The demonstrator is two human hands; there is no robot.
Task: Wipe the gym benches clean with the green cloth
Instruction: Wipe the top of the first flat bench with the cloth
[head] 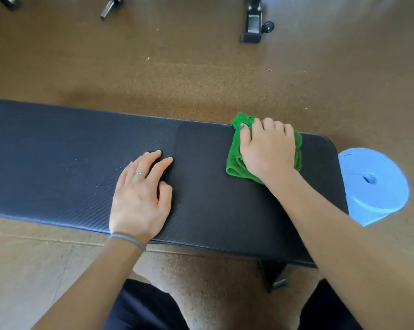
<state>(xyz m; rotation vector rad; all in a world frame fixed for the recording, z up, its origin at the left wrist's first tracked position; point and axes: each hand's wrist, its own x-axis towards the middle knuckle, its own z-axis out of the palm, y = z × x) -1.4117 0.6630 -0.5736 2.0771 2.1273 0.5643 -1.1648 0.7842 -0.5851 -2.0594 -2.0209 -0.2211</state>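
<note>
Black padded bench [58, 148] across the middle, over a brown floor [201, 75]. Green cloth [234, 160] bunched on the pad toward its right end, by the far edge. Right hand [267, 151] pressed down on the cloth, fingers curled over its far side. Left hand [139, 196] flat on the bare pad, left of the cloth and well apart, fingers spread and relaxed, grasping nothing. Blue roll [377, 186] just past the bench's right end. Dark equipment base [253, 25] far back on the floor.

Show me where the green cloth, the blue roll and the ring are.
green cloth [234, 153], head view, its left folded part.
blue roll [377, 186], head view, flat end face.
ring [140, 174], head view, band on the left hand's finger.
</note>
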